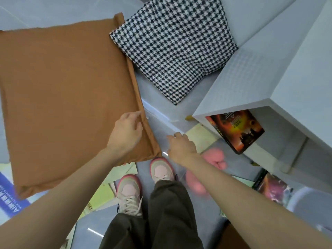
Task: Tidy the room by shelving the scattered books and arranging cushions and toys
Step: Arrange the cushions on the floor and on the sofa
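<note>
A large brown cushion (68, 90) fills the left of the view, raised above the floor. My left hand (125, 132) grips its right edge near the lower corner. My right hand (181, 146) hovers just right of that corner, fingers loosely apart and holding nothing. A black-and-white houndstooth cushion (176, 47) lies on the floor beyond, against the white shelf unit (251, 69). A pink plush toy (213, 157) lies on the floor under my right arm, partly hidden. One red-and-black book (237, 130) leans inside the shelf's lower opening.
Several books lie on the grey floor: a dark purple one (273, 187) at the right, pale green ones (102, 194) by my feet, a blue one (9, 198) at the left edge. My pink shoes (129, 193) stand between them.
</note>
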The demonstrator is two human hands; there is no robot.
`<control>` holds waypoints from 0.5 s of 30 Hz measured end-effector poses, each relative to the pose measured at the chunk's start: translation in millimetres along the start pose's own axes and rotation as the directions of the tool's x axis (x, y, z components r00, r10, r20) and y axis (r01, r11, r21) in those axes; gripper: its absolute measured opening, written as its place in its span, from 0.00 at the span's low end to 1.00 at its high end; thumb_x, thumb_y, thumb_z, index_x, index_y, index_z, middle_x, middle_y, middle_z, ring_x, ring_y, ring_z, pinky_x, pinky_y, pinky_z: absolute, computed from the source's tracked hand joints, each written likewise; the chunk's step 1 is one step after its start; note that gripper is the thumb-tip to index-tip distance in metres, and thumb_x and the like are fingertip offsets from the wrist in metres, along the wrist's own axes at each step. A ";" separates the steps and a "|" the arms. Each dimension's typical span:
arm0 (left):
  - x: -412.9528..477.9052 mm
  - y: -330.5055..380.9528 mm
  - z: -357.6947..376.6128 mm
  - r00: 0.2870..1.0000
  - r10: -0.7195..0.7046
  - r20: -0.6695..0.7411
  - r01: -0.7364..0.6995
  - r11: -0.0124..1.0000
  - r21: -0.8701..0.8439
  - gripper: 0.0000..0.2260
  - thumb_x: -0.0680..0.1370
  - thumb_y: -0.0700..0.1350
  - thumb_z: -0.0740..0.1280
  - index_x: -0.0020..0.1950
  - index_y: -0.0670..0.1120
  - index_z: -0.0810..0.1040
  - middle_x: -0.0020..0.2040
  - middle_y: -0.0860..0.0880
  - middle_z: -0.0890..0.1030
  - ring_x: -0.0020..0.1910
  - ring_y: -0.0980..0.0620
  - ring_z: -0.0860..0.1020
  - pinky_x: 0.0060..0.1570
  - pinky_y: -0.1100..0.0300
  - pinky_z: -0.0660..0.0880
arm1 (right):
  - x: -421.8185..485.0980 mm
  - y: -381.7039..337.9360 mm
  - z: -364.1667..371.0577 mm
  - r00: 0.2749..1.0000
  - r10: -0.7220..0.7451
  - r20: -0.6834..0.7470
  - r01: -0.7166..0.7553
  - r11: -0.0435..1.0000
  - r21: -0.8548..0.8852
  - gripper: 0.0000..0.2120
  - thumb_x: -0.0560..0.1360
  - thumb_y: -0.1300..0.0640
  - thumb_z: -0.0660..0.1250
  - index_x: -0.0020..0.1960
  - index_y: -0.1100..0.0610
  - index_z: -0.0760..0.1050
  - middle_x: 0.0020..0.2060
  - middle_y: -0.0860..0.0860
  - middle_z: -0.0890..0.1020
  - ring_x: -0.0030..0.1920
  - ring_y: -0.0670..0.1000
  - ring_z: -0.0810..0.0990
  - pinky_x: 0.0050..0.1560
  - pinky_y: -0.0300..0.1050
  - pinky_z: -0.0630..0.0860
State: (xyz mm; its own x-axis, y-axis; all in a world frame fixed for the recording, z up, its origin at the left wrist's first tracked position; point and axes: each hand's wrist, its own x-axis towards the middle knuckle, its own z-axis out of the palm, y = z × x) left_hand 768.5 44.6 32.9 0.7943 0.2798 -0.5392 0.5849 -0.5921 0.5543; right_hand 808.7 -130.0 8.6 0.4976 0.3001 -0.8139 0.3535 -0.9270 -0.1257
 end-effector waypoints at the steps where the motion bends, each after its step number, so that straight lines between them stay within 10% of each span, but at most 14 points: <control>1: 1.7 -10.0 -1.2 1.000 -0.007 -0.014 0.007 1.000 0.004 0.20 0.79 0.39 0.59 0.72 0.44 0.69 0.68 0.41 0.71 0.68 0.42 0.68 0.68 0.56 0.61 | 11.4 -9.2 3.9 0.999 -0.012 -0.038 0.014 0.997 0.076 0.22 0.79 0.55 0.59 0.72 0.54 0.63 0.66 0.57 0.67 0.66 0.61 0.66 0.60 0.53 0.69; 10: 34.9 -83.1 11.0 0.996 -0.026 -0.081 0.030 0.999 0.041 0.20 0.80 0.40 0.58 0.73 0.46 0.67 0.71 0.46 0.68 0.69 0.44 0.65 0.67 0.56 0.61 | 100.0 -71.2 54.6 0.992 -0.044 0.121 -0.016 0.891 0.455 0.59 0.66 0.41 0.75 0.72 0.36 0.27 0.73 0.59 0.60 0.69 0.62 0.67 0.67 0.58 0.68; 15: 47.4 -100.4 19.3 0.994 -0.033 -0.103 0.034 0.999 0.013 0.21 0.80 0.39 0.59 0.73 0.46 0.67 0.71 0.46 0.68 0.70 0.44 0.65 0.70 0.55 0.60 | 118.3 -79.4 71.5 0.996 -0.085 0.028 0.060 0.868 0.492 0.56 0.69 0.50 0.75 0.72 0.32 0.31 0.58 0.62 0.72 0.58 0.61 0.75 0.62 0.57 0.71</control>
State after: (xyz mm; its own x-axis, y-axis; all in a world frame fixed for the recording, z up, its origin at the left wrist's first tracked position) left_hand 744.3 102.7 -60.6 0.7874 0.3756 -0.4888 0.6096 -0.5923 0.5269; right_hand 782.9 -37.0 -118.3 0.4434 0.3710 -0.8159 -0.0534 -0.8978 -0.4372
